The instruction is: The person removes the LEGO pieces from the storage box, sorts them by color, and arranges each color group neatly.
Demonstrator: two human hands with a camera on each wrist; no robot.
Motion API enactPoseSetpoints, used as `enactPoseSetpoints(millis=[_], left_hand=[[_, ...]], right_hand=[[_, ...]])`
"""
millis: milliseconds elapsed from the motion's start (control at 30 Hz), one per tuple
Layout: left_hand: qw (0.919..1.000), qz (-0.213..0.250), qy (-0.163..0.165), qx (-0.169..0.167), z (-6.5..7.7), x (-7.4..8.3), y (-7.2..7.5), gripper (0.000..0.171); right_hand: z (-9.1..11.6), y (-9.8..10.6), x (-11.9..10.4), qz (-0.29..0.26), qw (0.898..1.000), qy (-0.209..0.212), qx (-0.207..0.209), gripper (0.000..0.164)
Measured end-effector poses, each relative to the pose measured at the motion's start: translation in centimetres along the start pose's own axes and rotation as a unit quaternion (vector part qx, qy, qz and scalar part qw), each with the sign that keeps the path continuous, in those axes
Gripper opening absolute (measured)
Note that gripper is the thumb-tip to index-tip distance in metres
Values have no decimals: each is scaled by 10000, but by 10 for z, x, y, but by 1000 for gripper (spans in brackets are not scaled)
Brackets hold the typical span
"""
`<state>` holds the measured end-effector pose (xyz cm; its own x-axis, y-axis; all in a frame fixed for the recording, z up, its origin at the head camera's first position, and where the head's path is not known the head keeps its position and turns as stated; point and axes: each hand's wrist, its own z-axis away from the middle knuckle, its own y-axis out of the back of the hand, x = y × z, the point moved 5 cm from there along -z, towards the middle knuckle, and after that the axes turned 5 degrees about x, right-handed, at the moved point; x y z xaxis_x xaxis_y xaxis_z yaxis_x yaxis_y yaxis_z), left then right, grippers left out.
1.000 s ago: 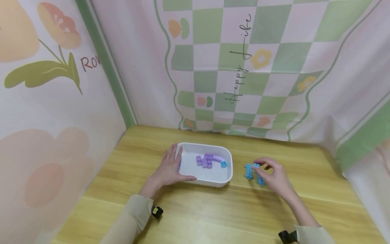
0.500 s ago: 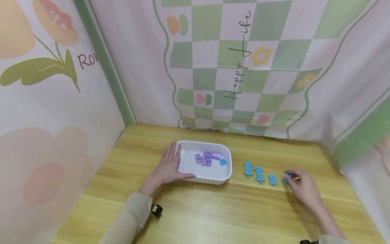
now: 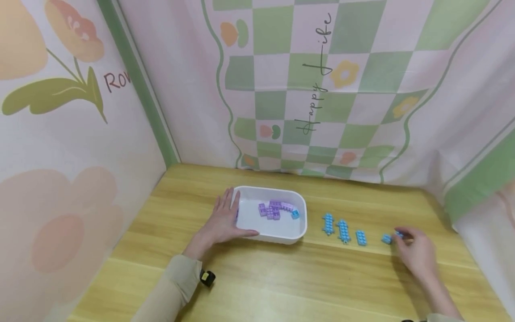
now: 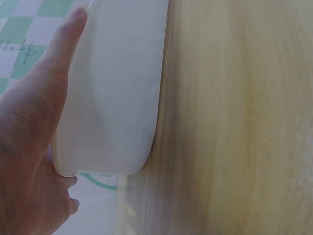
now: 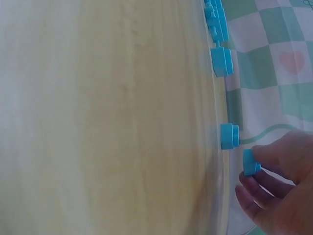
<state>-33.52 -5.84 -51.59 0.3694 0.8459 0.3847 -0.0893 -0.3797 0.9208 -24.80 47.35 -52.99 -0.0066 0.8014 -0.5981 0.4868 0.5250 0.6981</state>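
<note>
My left hand rests on the left end of a white plastic bin, fingers spread over the rim and thumb straight along the near side. In the left wrist view, the thumb lies along the top of the bin's wall. Between thumb and fingertips, my right hand pinches a small blue building brick, held a little above the table. Just left of it another small blue brick stands on the table. A blue rectangular studded brick lies farther left.
Two longer blue bricks with side knobs lie between the bin and the rectangular brick. Inside the bin are several purple bricks and one small blue brick. A patterned curtain hangs behind the wooden table.
My right hand has moved right along the table. The blue bricks it was gathered over now lie spaced out in a row, and it holds one at the right end. The left hand stays put.
</note>
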Motion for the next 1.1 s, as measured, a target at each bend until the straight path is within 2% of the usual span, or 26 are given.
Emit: enactPoseSetpoints(millis=[100,167,333,467,700,933,1100], left_hand=[[10000,48,-11,-11,-1,0,0,146],[10000,83,-20,-2,-1,1,1,147],[10000,50,-47,40,-1,0,1,147],[9999,44,-54,95,-2,-1,0,148],[10000,53,-47,46,-2,-1,-1,148],[9999,117,-7,35,-3,-1,1,148],[9998,181,16,0,-1,-1,0,148]], right_hand=[[0,5,5,47,9996,-177,194,22],[-1,7,8,174,9994,-227,180,21],[-1,5,11,541,9980,-229,-248,22],[-1,1,8,489,9971,-135,-570,28],[-1,1,4,399,9968,207,-667,43],[-3,4,-21,181,9968,583,-519,46],[-2,-7,-57,-123,9929,1035,-581,45]])
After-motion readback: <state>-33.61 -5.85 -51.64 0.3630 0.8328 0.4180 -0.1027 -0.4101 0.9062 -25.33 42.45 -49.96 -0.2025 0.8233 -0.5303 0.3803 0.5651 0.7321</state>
